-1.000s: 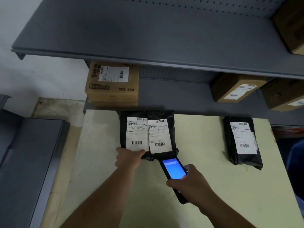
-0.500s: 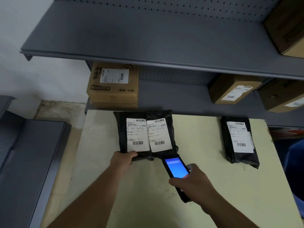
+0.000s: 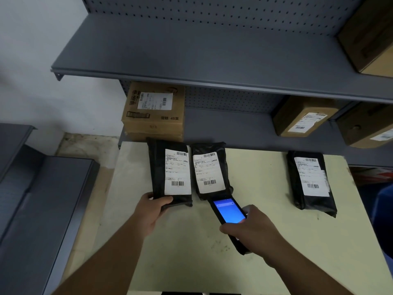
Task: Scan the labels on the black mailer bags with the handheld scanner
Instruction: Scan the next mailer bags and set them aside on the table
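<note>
Three black mailer bags with white barcode labels lie on a pale table (image 3: 265, 241). My left hand (image 3: 153, 209) grips the near end of the left mailer bag (image 3: 158, 169). The middle mailer bag (image 3: 221, 154) lies just to its right, a narrow gap between them. My right hand (image 3: 253, 226) holds the black handheld scanner (image 3: 228, 210), its blue screen lit and its top end at the near edge of the middle bag. The right mailer bag (image 3: 297, 188) lies apart near the table's right side.
Grey metal shelving (image 3: 191, 58) overhangs the far edge of the table. A cardboard box (image 3: 153, 122) stands on the lower shelf behind the left bags, more boxes (image 3: 302, 118) to the right. A grey cabinet (image 3: 38, 199) stands at the left.
My left hand has pulled the left bag leftward, off the middle one, so the two now lie side by side. The scanner stays at the middle bag's near edge.
</note>
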### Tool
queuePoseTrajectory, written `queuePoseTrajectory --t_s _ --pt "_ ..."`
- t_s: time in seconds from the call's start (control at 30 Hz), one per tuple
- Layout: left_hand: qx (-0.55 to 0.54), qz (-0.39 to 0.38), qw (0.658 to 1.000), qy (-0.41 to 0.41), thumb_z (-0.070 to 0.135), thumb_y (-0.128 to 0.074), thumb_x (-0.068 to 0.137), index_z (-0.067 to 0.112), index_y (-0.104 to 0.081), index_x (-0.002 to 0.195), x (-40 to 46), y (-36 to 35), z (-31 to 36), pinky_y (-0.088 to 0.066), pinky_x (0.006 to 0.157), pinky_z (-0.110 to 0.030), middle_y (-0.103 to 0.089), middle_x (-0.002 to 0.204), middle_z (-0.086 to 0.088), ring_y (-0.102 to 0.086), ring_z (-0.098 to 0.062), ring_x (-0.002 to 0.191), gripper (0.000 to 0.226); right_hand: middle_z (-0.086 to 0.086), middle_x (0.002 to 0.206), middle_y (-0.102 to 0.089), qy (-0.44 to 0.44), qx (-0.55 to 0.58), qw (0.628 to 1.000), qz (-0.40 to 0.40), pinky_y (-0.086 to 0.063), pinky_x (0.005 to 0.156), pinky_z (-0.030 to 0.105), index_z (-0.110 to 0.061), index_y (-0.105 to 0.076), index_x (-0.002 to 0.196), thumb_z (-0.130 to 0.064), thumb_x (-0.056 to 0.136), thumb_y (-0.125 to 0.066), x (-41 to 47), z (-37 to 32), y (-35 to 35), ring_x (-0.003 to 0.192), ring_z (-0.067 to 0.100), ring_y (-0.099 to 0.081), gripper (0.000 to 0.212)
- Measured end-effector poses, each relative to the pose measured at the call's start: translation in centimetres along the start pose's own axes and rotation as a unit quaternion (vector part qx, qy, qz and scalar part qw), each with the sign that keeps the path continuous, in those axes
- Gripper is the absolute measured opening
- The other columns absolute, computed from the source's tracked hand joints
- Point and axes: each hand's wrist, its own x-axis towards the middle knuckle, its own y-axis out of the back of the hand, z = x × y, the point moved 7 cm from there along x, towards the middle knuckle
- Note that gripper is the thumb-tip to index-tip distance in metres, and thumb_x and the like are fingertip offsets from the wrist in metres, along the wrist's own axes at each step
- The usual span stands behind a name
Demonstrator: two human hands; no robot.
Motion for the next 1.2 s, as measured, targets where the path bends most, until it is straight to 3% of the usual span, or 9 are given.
queuePoseTrajectory --t_s 0.17,0.33,0.5,0.7,0.87,1.2 --pt "-0.033 -0.01 0.999 -0.041 -0.005 -0.077 0.083 0.003 -0.05 0.138 -0.9 0.2 1.1 -0.054 0.087 -0.032 -0.065 0.131 -0.013 -0.07 -0.022 0.105 0.062 0.01 0.1 -0.074 0.005 -0.03 1.0 -0.001 -0.052 0.054 0.028 -0.018 -0.058 0.107 -0.034 0.07 -0.087 -0.5 -1.1 0.4 0.065 0.018 -0.066 0.049" --pt "-0.065 -0.027 0.995 -0.071 -0.008 -0.073 0.085 0.007 -0.05 0.139 -2.1 -0.6 2.1 -0.053 0.092 -0.033 -0.066 0.125 -0.007 -0.069 -0.018 0.105 0.06 0.007 0.103 -0.075 0.018 -0.061 0.998 -0.008 -0.054 0.065 0.033 -0.02 -0.059 0.104 -0.045 0.061 -0.085 -1.0 -2.6 0.1 0.093 0.025 -0.076 0.056" --pt "-0.085 -0.05 0.991 -0.094 -0.012 -0.071 0.085 0.006 -0.049 0.14 -2.9 -1.5 2.7 -0.055 0.082 -0.026 -0.067 0.128 -0.008 -0.07 -0.018 0.106 0.061 0.008 0.104 -0.078 0.04 -0.052 0.998 -0.017 -0.052 0.065 0.031 -0.018 -0.063 0.103 -0.044 0.063 -0.086 -1.4 -4.5 -0.2 0.084 0.02 -0.072 0.053" --pt "-0.087 -0.062 0.988 -0.11 -0.013 -0.07 0.085 0.008 -0.049 0.137 -3.6 -2.2 3.1 -0.056 0.08 -0.024 -0.069 0.121 -0.004 -0.071 -0.017 0.105 0.06 0.004 0.082 -0.07 0.047 -0.058 0.997 -0.028 -0.051 0.06 0.03 -0.011 -0.069 0.096 -0.05 0.051 -0.084 -1.1 -6.1 -0.8 0.065 0.02 -0.063 0.061" --pt "-0.09 -0.063 0.988 -0.11 -0.014 -0.069 0.085 0.01 -0.05 0.134 -3.8 -2.4 3.0 -0.055 0.082 -0.026 -0.069 0.123 -0.004 -0.071 -0.019 0.107 0.058 0.011 0.103 -0.078 0.049 -0.06 0.997 -0.03 -0.049 0.059 0.028 -0.013 -0.068 0.101 -0.046 0.059 -0.087 -1.3 -6.4 -1.1 0.07 0.018 -0.065 0.057" --pt "-0.085 -0.057 0.989 -0.11 -0.014 -0.071 0.083 0.008 -0.048 0.139 -3.5 -2.5 2.8 -0.055 0.089 -0.032 -0.069 0.125 -0.009 -0.07 -0.025 0.112 0.063 0.009 0.106 -0.076 0.053 -0.058 0.996 -0.031 -0.05 0.062 0.028 -0.018 -0.062 0.105 -0.042 0.066 -0.091 -1.5 -6.6 -1.1 0.078 0.018 -0.068 0.054"
